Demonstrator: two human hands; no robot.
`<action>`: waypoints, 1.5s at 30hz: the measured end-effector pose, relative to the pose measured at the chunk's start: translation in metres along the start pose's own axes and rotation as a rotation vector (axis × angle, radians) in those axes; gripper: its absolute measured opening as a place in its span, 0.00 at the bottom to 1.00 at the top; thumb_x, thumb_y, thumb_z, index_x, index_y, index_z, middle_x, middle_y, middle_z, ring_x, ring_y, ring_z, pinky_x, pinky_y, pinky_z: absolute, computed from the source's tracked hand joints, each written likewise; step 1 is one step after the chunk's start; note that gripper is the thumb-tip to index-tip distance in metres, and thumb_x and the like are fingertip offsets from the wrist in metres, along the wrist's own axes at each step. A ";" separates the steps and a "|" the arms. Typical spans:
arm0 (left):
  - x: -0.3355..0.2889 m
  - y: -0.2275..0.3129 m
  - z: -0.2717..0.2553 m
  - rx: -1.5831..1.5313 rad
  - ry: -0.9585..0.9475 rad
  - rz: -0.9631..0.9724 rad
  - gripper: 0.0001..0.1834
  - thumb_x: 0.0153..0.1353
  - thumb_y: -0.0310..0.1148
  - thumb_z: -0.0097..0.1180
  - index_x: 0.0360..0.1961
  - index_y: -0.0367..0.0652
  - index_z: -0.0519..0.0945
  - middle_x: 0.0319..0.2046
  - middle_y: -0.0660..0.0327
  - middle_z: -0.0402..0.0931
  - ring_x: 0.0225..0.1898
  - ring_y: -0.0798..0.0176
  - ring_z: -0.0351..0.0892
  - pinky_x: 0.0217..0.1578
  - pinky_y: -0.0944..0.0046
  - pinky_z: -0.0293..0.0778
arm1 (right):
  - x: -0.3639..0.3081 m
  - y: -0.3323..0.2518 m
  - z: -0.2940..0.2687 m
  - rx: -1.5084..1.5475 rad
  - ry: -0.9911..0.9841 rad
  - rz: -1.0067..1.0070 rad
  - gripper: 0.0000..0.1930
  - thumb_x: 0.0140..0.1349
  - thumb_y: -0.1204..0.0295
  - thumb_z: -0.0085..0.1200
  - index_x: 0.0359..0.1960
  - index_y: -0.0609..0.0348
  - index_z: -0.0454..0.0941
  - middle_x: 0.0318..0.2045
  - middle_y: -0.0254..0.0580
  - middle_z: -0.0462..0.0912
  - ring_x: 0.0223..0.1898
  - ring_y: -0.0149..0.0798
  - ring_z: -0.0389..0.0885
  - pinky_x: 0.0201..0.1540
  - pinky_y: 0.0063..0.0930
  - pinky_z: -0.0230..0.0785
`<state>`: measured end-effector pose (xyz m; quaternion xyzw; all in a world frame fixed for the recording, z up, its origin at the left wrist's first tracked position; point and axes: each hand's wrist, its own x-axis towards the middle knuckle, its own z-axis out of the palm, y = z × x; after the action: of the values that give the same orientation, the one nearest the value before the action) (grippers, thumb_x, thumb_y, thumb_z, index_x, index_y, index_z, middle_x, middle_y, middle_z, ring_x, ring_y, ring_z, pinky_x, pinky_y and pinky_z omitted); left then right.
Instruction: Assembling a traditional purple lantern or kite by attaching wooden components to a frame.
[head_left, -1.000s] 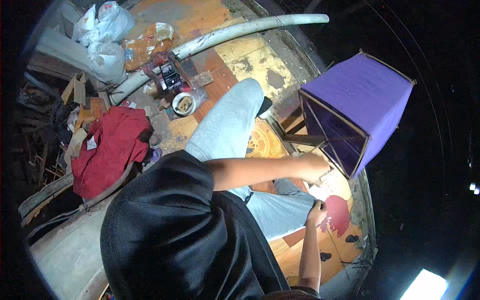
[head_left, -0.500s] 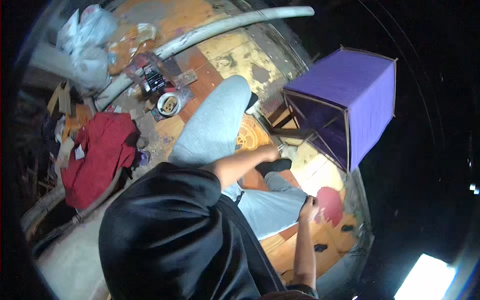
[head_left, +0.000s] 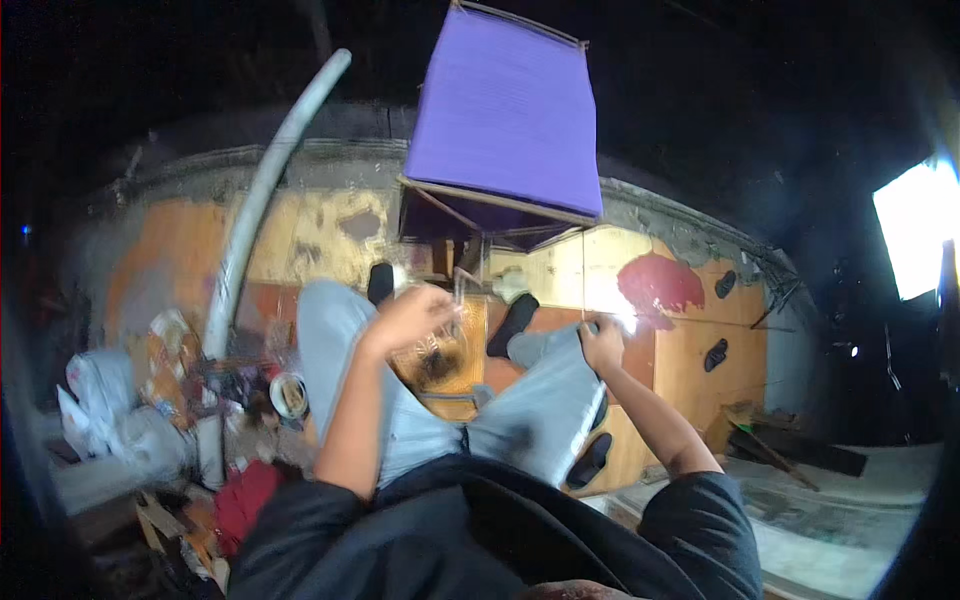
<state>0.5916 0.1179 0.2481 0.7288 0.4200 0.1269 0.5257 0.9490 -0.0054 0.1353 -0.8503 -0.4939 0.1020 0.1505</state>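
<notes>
My left hand [head_left: 420, 315], smeared a little by motion, is raised above the gap between my legs. Its fingers are bent together, and a thin pale piece shows by the fingertips, too blurred to name. At my right knee, my right hand [head_left: 602, 345] is closed in a pinch; what it holds, if anything, is too small to tell. A bright glint lies beside it. Beyond both hands stands a purple box-shaped frame [head_left: 505, 110], covered in thin sheeting over thin sticks, its dark open underside facing me. A thin vertical line runs from near its corner toward my right hand.
A long pale pole [head_left: 265, 195] lies at the left. Near it are a white bowl [head_left: 289, 396], white plastic bags [head_left: 105, 400] and red cloth [head_left: 245, 505]. Dark slippers [head_left: 716, 355] and a red patch [head_left: 660, 286] are on the boards. A bright light [head_left: 915, 230] shines at right.
My view has swung round, so the purple frame now appears at the top middle instead of the right. My left hand has drawn back from near the frame's opening; my right hand stays by the knee.
</notes>
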 end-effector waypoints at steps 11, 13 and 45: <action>0.118 -0.058 0.217 -0.779 -0.258 -0.117 0.12 0.67 0.38 0.48 0.41 0.40 0.75 0.32 0.66 0.77 0.25 0.76 0.68 0.26 0.73 0.67 | -0.003 -0.004 -0.014 0.049 -0.079 0.080 0.15 0.52 0.61 0.54 0.37 0.55 0.80 0.41 0.48 0.80 0.48 0.49 0.75 0.52 0.40 0.66; 0.123 -0.094 0.227 -0.720 -0.198 -0.121 0.12 0.67 0.37 0.48 0.41 0.39 0.75 0.31 0.66 0.77 0.26 0.74 0.69 0.26 0.71 0.67 | -0.003 -0.002 -0.013 0.080 -0.069 0.088 0.13 0.52 0.61 0.55 0.35 0.54 0.81 0.39 0.48 0.81 0.48 0.49 0.75 0.51 0.41 0.67; 0.110 -0.035 0.206 -0.745 -0.259 -0.156 0.13 0.66 0.37 0.50 0.45 0.40 0.76 0.31 0.65 0.79 0.17 0.77 0.67 0.17 0.75 0.61 | -0.004 0.004 -0.014 0.043 -0.046 0.063 0.13 0.52 0.60 0.55 0.35 0.52 0.81 0.42 0.48 0.80 0.49 0.48 0.74 0.52 0.41 0.67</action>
<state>0.7716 0.0674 0.1041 0.4641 0.3295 0.1373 0.8107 0.9547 -0.0134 0.1466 -0.8595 -0.4678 0.1367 0.1539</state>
